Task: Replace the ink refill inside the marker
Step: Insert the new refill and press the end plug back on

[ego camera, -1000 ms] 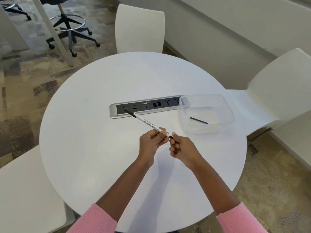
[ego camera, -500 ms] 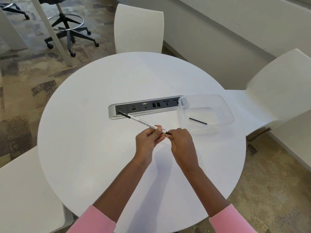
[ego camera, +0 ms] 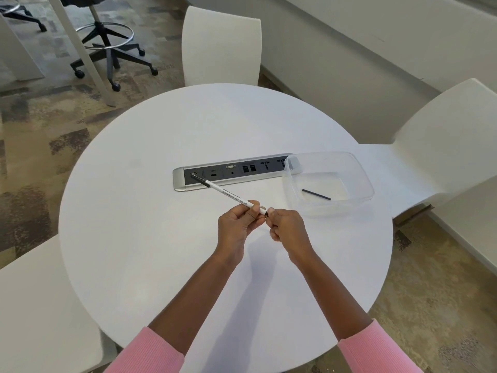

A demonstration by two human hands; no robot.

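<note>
1. We see the left hand (ego camera: 238, 220) clamped around the near end of the marker (ego camera: 231, 196); the barrel slants up and away from that grip, its black tip over the power strip (ego camera: 236, 170).
2. Right hand (ego camera: 286, 228) — fingertips pinched on the marker's dark rear end, touching the left hand's grip.
3. Right of the grip — clear container (ego camera: 360, 173) holding a black refill (ego camera: 316, 194).
</note>
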